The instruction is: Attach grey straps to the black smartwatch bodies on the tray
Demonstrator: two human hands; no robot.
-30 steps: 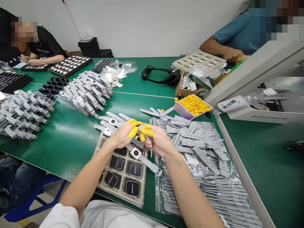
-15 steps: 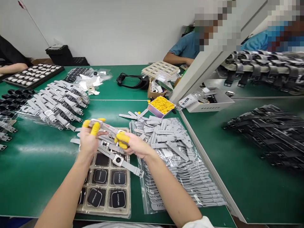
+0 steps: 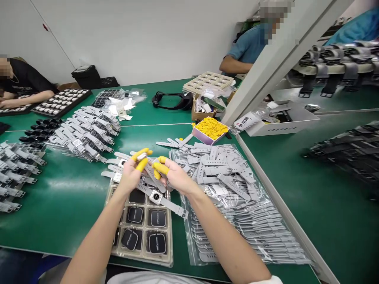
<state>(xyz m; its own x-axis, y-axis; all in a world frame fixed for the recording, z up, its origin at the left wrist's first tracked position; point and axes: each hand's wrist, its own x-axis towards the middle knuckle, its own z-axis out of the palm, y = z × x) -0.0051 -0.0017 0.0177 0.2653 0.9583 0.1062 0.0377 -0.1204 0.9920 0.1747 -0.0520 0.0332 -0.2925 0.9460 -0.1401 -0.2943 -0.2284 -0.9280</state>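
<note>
My left hand [image 3: 133, 169], yellow cots on its fingertips, is closed on a small silver-grey watch case [image 3: 142, 156]. Close beside it my right hand [image 3: 174, 173], also in yellow finger cots, pinches a grey watch strap [image 3: 155, 161] whose far end is partly covered by the fingers. Another grey strap length [image 3: 155, 179] slants down between the hands; what it joins to I cannot make out. Under the hands, a watch with grey straps [image 3: 155, 197] lies across a clear plastic tray [image 3: 142, 258]. Black square pieces [image 3: 158, 241] sit in the tray's compartments.
Loose grey straps [image 3: 219, 169] lie on a plastic bag to the right. Behind them stands a box of yellow finger cots [image 3: 211, 130]. Rows of strapped watches [image 3: 85, 132] lie at left. A white post [image 3: 266, 75] rises at right; co-workers sit across the table.
Both hands have come closer together, the watch case turning edge-on in the left fingers. The camera view has swung a little left, so the scene sits further right.
</note>
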